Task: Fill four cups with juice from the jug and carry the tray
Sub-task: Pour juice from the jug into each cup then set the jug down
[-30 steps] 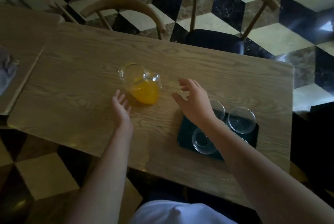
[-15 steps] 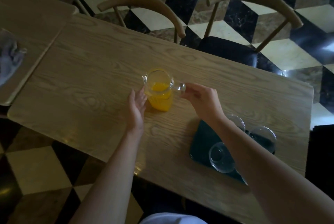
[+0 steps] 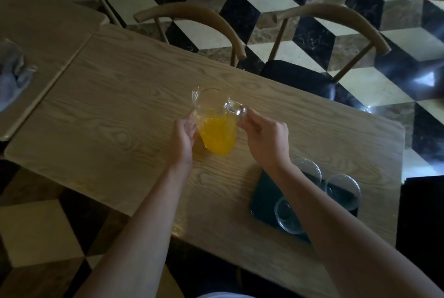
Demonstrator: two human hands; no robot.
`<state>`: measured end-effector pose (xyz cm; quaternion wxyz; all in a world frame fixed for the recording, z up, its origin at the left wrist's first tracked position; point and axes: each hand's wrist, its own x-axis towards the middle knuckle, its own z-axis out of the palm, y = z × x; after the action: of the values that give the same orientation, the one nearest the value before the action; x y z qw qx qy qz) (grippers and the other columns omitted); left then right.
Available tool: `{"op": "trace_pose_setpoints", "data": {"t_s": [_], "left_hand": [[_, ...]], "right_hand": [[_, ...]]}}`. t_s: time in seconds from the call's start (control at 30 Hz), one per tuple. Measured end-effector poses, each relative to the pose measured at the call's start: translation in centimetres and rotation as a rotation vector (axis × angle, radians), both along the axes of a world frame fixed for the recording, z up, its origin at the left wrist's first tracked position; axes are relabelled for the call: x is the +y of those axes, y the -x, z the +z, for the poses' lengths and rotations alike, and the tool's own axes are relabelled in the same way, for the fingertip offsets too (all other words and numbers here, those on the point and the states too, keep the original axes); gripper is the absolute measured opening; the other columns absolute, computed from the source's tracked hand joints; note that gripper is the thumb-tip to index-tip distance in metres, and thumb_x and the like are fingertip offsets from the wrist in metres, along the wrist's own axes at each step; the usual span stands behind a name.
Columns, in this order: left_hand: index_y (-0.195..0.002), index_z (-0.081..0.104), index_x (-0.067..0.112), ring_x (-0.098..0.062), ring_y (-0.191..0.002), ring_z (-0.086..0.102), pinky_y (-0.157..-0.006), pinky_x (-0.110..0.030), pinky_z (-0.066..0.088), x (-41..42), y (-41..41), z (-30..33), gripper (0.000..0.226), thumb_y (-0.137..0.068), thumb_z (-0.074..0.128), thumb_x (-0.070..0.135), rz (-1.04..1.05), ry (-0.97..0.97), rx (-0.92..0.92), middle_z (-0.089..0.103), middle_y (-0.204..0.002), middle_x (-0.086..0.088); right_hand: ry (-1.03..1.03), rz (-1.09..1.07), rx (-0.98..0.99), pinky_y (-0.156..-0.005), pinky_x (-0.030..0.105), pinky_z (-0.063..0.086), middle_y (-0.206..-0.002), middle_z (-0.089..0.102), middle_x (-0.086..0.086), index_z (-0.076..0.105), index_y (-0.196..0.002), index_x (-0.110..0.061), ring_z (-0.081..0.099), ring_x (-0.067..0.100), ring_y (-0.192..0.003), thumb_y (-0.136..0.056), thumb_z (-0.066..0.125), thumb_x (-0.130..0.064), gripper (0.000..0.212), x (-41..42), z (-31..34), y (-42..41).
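The jug (image 3: 217, 127), half full of orange juice, stands mid-desk (image 3: 108, 115), and both hands are on it. The left hand (image 3: 183, 137) presses its fingers (image 3: 192, 121) nearly straight against the jug's left wall; the right hand (image 3: 265, 140) curls its fingers (image 3: 247, 118) around the glass handle. Near the right forearm, three clear cups (image 3: 342, 188) show on the dark tray (image 3: 263, 198).

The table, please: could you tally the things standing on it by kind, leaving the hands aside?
Jug of juice: 1
Dark tray: 1
Clear cups in view on the tray: 3; the right forearm may hide a fourth
Total: 5
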<state>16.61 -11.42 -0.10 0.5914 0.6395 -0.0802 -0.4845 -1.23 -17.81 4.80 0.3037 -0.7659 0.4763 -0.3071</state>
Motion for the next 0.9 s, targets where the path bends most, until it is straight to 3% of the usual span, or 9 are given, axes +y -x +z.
{"op": "trace_pose_setpoints", "data": {"t_s": [0.13,0.27,0.43,0.53,0.63,0.7,0.8,0.9], "left_hand": [[-0.108,0.065,0.030,-0.001,-0.094,0.067,-0.077,-0.026,0.046,-0.4,1.3,2.8,0.036,-0.097,0.031,0.038,-0.008,0.028,-0.047,0.071,-0.113,0.006],[-0.099,0.065,0.031,0.006,-0.080,0.070,-0.074,-0.032,0.044,-0.5,3.8,7.2,0.042,-0.083,0.032,0.052,-0.062,0.070,-0.136,0.076,-0.083,0.023],[-0.101,0.066,0.041,0.005,-0.092,0.067,-0.077,-0.029,0.046,0.1,8.7,13.4,0.042,-0.089,0.028,0.053,-0.190,0.178,-0.235,0.072,-0.089,0.036],[-0.093,0.072,0.047,0.001,-0.097,0.067,-0.082,-0.034,0.047,0.5,12.8,17.5,0.045,-0.088,0.029,0.054,-0.251,0.251,-0.272,0.073,-0.092,0.032],[-0.117,0.065,0.033,-0.012,-0.121,0.059,-0.105,-0.046,0.040,0.8,17.1,19.9,0.052,-0.086,0.031,0.058,-0.270,0.285,-0.240,0.073,-0.115,0.014],[-0.119,0.068,0.034,-0.006,-0.117,0.062,-0.102,-0.043,0.040,1.3,19.8,20.7,0.055,-0.089,0.030,0.060,-0.334,0.312,-0.210,0.073,-0.118,0.011],[-0.093,0.078,0.050,0.003,-0.098,0.070,-0.089,-0.038,0.043,2.1,24.0,21.5,0.051,-0.093,0.027,0.057,-0.422,0.359,-0.131,0.077,-0.102,0.021],[-0.094,0.078,0.039,-0.015,-0.112,0.067,-0.099,-0.047,0.044,3.2,28.0,20.9,0.051,-0.091,0.030,0.058,-0.435,0.341,-0.058,0.075,-0.113,0.008]], "right_hand": [[0.077,-0.068,-0.056,-0.053,0.039,0.050,-0.059,0.063,0.001,0.070,-0.080,-0.011,0.055,0.019,-0.050,-0.092,0.069,-0.023,0.017,0.5,2.1,1.4],[0.137,-0.099,-0.180,-0.055,0.043,0.052,-0.063,0.063,0.001,0.066,-0.078,-0.007,0.059,0.024,-0.055,-0.094,0.062,-0.026,0.025,1.1,5.0,3.8],[0.223,-0.156,-0.270,-0.055,0.041,0.053,-0.067,0.068,0.006,0.070,-0.084,-0.004,0.062,0.025,-0.057,-0.093,0.067,-0.017,0.015,2.8,9.6,8.7],[0.272,-0.195,-0.292,-0.051,0.041,0.052,-0.065,0.066,0.004,0.068,-0.082,-0.004,0.060,0.023,-0.055,-0.094,0.067,-0.013,0.015,4.1,12.6,12.8],[0.360,-0.251,-0.246,-0.048,0.014,0.040,-0.065,0.061,-0.017,0.069,-0.083,-0.017,0.056,0.003,-0.054,-0.094,0.065,-0.018,0.012,5.5,15.2,17.0],[0.392,-0.327,-0.216,-0.049,0.007,0.035,-0.068,0.061,-0.024,0.074,-0.092,-0.022,0.057,-0.001,-0.056,-0.093,0.066,-0.024,0.009,6.5,16.6,19.7],[0.430,-0.421,-0.188,-0.057,0.011,0.049,-0.077,0.065,-0.024,0.076,-0.105,-0.025,0.064,-0.001,-0.064,-0.090,0.070,-0.024,0.016,7.9,17.7,23.6],[0.433,-0.449,-0.162,-0.060,0.030,0.058,-0.077,0.067,-0.021,0.074,-0.104,-0.024,0.065,0.001,-0.063,-0.090,0.064,-0.033,0.020,9.6,18.0,27.7]]}}
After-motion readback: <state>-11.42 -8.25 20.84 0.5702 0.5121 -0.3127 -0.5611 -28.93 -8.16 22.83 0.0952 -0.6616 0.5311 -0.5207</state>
